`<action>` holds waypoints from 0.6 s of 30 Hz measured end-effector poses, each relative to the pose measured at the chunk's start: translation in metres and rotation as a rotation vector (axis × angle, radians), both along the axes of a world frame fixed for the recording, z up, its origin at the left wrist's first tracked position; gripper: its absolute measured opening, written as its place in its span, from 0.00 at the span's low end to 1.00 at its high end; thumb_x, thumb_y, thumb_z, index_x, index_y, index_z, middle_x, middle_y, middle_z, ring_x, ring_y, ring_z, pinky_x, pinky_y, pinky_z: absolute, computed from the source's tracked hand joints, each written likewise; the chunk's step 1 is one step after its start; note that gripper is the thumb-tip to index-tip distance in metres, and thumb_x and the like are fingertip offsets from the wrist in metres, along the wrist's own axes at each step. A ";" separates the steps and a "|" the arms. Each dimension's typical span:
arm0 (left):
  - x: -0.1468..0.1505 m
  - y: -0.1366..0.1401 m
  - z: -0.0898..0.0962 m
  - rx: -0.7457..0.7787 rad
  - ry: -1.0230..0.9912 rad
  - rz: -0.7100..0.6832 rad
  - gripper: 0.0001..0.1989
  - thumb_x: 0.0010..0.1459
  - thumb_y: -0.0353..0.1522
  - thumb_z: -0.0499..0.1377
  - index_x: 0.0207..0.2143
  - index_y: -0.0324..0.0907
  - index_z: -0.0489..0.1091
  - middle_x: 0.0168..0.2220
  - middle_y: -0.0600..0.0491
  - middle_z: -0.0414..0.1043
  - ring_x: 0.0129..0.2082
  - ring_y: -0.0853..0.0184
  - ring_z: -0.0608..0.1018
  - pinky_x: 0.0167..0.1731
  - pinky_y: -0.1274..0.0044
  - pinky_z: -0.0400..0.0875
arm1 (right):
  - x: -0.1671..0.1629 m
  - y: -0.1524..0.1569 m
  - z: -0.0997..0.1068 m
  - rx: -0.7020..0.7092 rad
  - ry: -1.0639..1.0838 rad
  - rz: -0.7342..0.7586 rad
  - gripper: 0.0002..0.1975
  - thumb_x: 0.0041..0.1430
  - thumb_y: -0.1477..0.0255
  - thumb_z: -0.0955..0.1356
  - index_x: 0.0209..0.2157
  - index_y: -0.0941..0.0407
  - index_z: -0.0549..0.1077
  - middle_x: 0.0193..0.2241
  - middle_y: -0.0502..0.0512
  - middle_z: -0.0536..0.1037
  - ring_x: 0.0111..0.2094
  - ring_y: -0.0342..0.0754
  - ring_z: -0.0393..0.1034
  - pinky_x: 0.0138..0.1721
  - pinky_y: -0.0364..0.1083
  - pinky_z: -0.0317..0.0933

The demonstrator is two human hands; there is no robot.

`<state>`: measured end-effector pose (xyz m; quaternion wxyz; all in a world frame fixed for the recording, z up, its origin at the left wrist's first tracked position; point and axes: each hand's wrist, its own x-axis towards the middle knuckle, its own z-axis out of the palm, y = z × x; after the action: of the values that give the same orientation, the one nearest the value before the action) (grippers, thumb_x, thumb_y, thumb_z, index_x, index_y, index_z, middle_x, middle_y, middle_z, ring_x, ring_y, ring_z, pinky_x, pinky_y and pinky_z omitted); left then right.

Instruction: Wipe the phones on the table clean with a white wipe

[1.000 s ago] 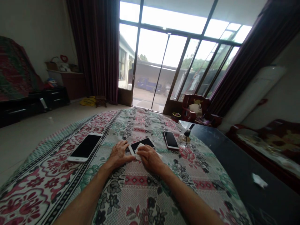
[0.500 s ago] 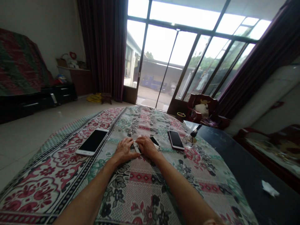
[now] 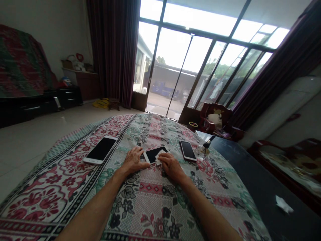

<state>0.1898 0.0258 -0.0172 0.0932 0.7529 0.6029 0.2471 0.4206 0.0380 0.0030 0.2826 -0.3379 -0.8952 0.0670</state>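
Note:
A white smartphone with a dark screen lies face up and slanted on the flowered tablecloth. My left hand holds it at its left end, the thumb by the near corner and the fingers bent by the far one. In the closed fingers of my right hand is a crumpled white tissue, pressed on the right part of the screen. That hand and the tissue hide the phone's near right corner.
A larger white phone lies to the left and another phone to the right. Beside the latter stands a clear glass container with a dark-handled brush. On the black table at right lies a crumpled white tissue.
My right hand has moved right with the tissue, from the phone's left end across its screen, uncovering the left part. My left hand stays at the left end.

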 end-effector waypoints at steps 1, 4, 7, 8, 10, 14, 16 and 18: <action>0.000 0.000 0.001 -0.001 -0.008 -0.004 0.30 0.45 0.47 0.65 0.48 0.42 0.72 0.57 0.44 0.66 0.61 0.48 0.61 0.58 0.61 0.58 | 0.001 0.002 0.000 0.002 0.003 -0.022 0.14 0.61 0.79 0.63 0.43 0.55 0.77 0.43 0.58 0.77 0.46 0.49 0.68 0.51 0.51 0.61; 0.000 0.000 0.003 -0.002 -0.019 -0.005 0.29 0.44 0.47 0.65 0.47 0.42 0.72 0.56 0.44 0.66 0.60 0.48 0.62 0.57 0.61 0.58 | -0.001 0.010 -0.001 0.002 -0.001 -0.041 0.14 0.61 0.79 0.63 0.42 0.55 0.78 0.43 0.58 0.77 0.46 0.49 0.69 0.50 0.51 0.61; 0.000 0.000 0.003 -0.002 0.004 0.000 0.29 0.44 0.47 0.65 0.47 0.42 0.72 0.55 0.44 0.66 0.60 0.49 0.62 0.57 0.62 0.59 | -0.012 0.022 -0.002 0.002 -0.006 -0.042 0.13 0.60 0.79 0.64 0.42 0.55 0.78 0.43 0.57 0.77 0.45 0.48 0.69 0.51 0.49 0.60; 0.000 0.000 0.003 -0.002 0.011 0.000 0.30 0.44 0.47 0.65 0.47 0.42 0.72 0.55 0.45 0.66 0.60 0.49 0.62 0.57 0.63 0.59 | -0.017 0.026 -0.002 0.002 -0.007 -0.050 0.13 0.60 0.79 0.64 0.41 0.55 0.78 0.43 0.57 0.77 0.45 0.48 0.69 0.51 0.49 0.60; 0.000 0.000 0.003 -0.001 0.016 -0.004 0.30 0.44 0.47 0.65 0.48 0.42 0.72 0.55 0.45 0.66 0.60 0.49 0.62 0.57 0.63 0.59 | -0.028 0.034 -0.002 -0.004 -0.014 -0.070 0.12 0.59 0.79 0.65 0.40 0.55 0.79 0.42 0.57 0.78 0.44 0.48 0.69 0.50 0.48 0.60; -0.001 0.001 0.001 0.013 0.012 -0.017 0.29 0.45 0.47 0.65 0.48 0.42 0.72 0.56 0.45 0.66 0.59 0.50 0.63 0.57 0.63 0.58 | -0.046 0.043 -0.001 -0.024 -0.046 -0.119 0.11 0.59 0.79 0.66 0.39 0.55 0.79 0.41 0.56 0.78 0.44 0.49 0.69 0.51 0.47 0.59; -0.001 0.002 -0.001 0.023 0.008 -0.020 0.29 0.45 0.46 0.65 0.48 0.42 0.72 0.56 0.45 0.66 0.59 0.51 0.63 0.58 0.63 0.58 | -0.053 0.042 -0.001 -0.023 -0.057 -0.132 0.11 0.59 0.79 0.66 0.40 0.55 0.79 0.41 0.56 0.78 0.45 0.49 0.69 0.52 0.48 0.58; -0.001 0.003 -0.003 0.026 0.006 -0.014 0.30 0.45 0.46 0.66 0.49 0.42 0.71 0.56 0.45 0.66 0.60 0.51 0.63 0.58 0.63 0.57 | -0.056 0.037 -0.002 -0.023 -0.056 -0.118 0.11 0.60 0.79 0.66 0.40 0.55 0.78 0.41 0.56 0.78 0.45 0.49 0.69 0.52 0.48 0.57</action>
<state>0.1884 0.0290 -0.0202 0.0835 0.7590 0.5946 0.2518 0.3647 0.0746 0.0014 0.2570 -0.3950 -0.8805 0.0509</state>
